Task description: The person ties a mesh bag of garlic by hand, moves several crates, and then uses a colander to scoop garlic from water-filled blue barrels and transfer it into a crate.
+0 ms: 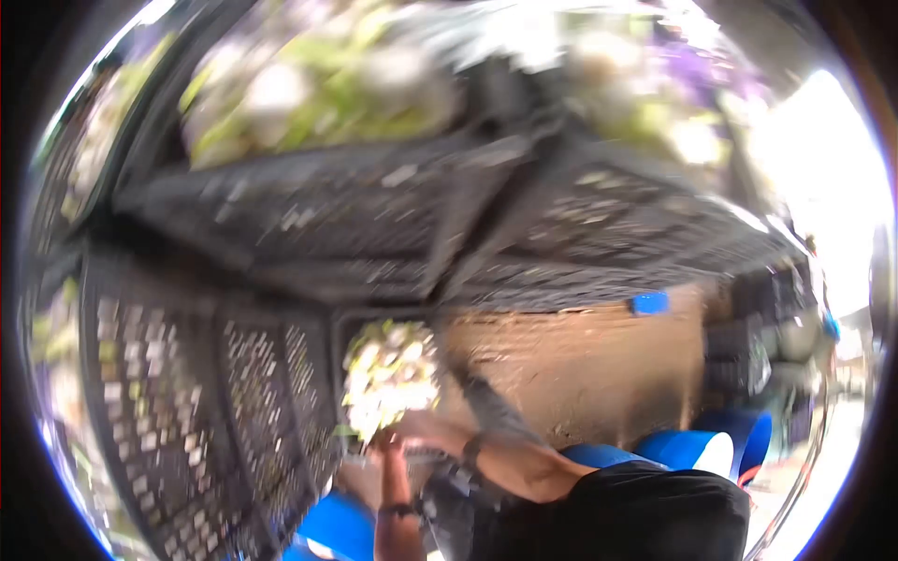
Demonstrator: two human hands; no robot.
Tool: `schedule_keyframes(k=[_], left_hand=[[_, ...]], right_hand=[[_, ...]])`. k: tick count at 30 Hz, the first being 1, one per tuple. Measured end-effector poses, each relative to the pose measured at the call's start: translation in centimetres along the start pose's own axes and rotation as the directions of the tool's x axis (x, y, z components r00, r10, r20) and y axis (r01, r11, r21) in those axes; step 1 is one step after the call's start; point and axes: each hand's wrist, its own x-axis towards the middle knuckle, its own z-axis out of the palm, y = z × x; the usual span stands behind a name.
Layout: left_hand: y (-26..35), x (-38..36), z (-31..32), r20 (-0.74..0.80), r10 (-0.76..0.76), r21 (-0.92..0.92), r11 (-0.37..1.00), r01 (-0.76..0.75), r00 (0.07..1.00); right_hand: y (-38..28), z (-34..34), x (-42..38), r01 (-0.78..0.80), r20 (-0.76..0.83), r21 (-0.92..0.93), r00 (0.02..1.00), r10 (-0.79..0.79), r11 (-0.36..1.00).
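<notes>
Head view, much smeared by motion: at left, a tall black crate wall (pixel 213 374), openwork, with a blue drum (pixel 337 525) near its foot, close to the person. Farther off, black crates (pixel 346 206) run across the scene, heaped with pale, green-flecked produce; a knock to these could tip some over the rim, I judge. Right of the left-hand wall and below the far crates, a pale heap of produce (pixel 388 369), the thing being worked at; what bears it is hard to make out. Main risk here: pieces rolling off the near edge if pushed or gripped loosely, and knuckles scraping the crate wall in so tight a space. Left hand (pixel 387 439) at the heap's near edge, forearm reaching straight away from the body, dark band at the wrist. Right hand (pixel 421 429) just beside it, perhaps touching, elbow bent out to the right, forearm slanting inward, also banded. Cannot tell how far either is open or whether either grips anything. Farther right, brown floor (pixel 599 365); nearer, along the right side, more blue drums (pixel 687 449)
</notes>
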Motion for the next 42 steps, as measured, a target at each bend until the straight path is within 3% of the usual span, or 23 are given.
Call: schedule_keyframes(k=[1,2,3,5,6,7,10,12,16,19,26,28,30,31,32,33,35,36,38,39,40,41,42], left_hand=[[-1.1,1.0,-2.2,0.217,0.127,0.391,0.897,-0.205,0.968],[-0.6,-1.4,-0.9,0.433,0.253,0.726,0.47,-0.502,0.865],[-0.2,-3.9,0.5,0.607,0.355,0.748,0.047,-0.662,0.711],[-1.9,-3.4,1.0,0.15,0.338,0.897,0.348,-0.272,0.929],[0.7,-6.2,4.4,0.002,0.197,0.694,0.706,-0.143,0.98],[3.7,-9.1,8.3,-0.146,0.046,0.361,0.933,0.01,0.988],[3.6,-8.4,9.0,-0.163,0.113,0.423,0.906,-0.035,0.98],[3.6,-8.8,9.6,-0.2,0.107,0.314,0.949,-0.04,0.974],[3.9,-8.5,9.4,-0.191,0.054,0.229,0.973,-0.009,0.98],[3.5,-8.2,9.3,-0.195,0.029,0.227,0.974,0.017,0.98],[2.9,-8.5,9.3,-0.149,-0.086,0.262,0.957,0.123,0.985],[2.0,-8.7,9.4,-0.125,0.06,0.411,0.912,-0.004,0.99],[1.4,-7.4,7.9,-0.081,0.032,0.466,0.885,0.01,0.996],[0.3,-6.1,6.3,0.145,0.414,0.725,0.574,-0.381,0.899],[0.0,-5.3,5.2,0.463,0.616,0.775,0.068,-0.628,0.637],[1.2,-5.4,4.8,0.468,0.602,0.81,0.001,-0.586,0.647],[3.8,-5.6,5.6,0.526,0.529,0.842,-0.212,-0.497,0.666],[4.4,-5.2,6.0,0.546,0.497,0.838,-0.307,-0.451,0.674],[5.3,-3.9,6.6,0.593,0.511,0.805,-0.379,-0.456,0.622],[5.8,-3.4,6.8,0.64,0.519,0.768,-0.453,-0.453,0.567],[6.9,-3.1,6.8,0.597,0.52,0.799,-0.449,-0.399,0.611],[7.8,-3.5,6.5,0.597,0.508,0.802,-0.403,-0.442,0.621],[8.3,-3.5,6.3,0.597,0.501,0.802,-0.356,-0.48,0.626]], right_hand=[[-0.3,-0.7,0.5,-0.015,-0.021,0.05,1.0,0.016,0.999],[-0.1,-1.1,0.9,-0.053,-0.043,0.107,0.997,0.057,0.993],[0.5,-1.3,1.2,-0.108,-0.086,0.199,0.988,0.127,0.974],[1.3,-2.5,2.5,-0.174,-0.193,0.323,0.95,0.244,0.93],[1.6,-3.2,3.4,-0.183,-0.24,0.36,0.929,0.281,0.915],[2.1,-3.6,4.2,-0.19,-0.26,0.394,0.915,0.308,0.899],[2.5,-4.8,5.3,-0.174,-0.273,0.46,0.906,0.325,0.871],[2.1,-4.9,5.1,-0.182,-0.232,0.472,0.918,0.32,0.863],[1.9,-5.5,5.1,-0.234,-0.207,0.438,0.914,0.35,0.868],[2.2,-6.6,5.0,-0.274,-0.094,0.547,0.919,0.383,0.791],[2.3,-6.2,4.8,-0.261,-0.118,0.537,0.918,0.378,0.802],[1.7,-5.4,4.8,-0.269,-0.174,0.5,0.9,0.4,0.823],[1.4,-5.3,4.8,-0.278,-0.229,0.462,0.88,0.416,0.842],[1.5,-5.8,4.7,-0.303,-0.161,0.469,0.894,0.418,0.83],[1.4,-6.2,4.8,-0.328,-0.09,0.473,0.905,0.415,0.818],[0.7,-6.4,4.8,-0.327,-0.092,0.475,0.905,0.416,0.817],[-1.4,-6.3,4.6,-0.545,-0.122,0.107,0.823,0.555,0.832],[-1.9,-5.8,5.0,-0.545,-0.125,0.107,0.822,0.555,0.831],[-2.3,-4.5,5.9,-0.618,-0.447,-0.221,0.751,0.485,0.754],[-2.0,-4.9,6.0,-0.621,-0.452,-0.217,0.748,0.486,0.753],[-1.4,-5.4,5.9,-0.516,-0.46,-0.552,0.844,0.276,0.656],[-1.0,-5.9,5.8,-0.373,-0.381,-0.814,0.921,0.075,0.445],[-1.0,-6.3,5.7,-0.375,-0.382,-0.814,0.921,0.077,0.443]])
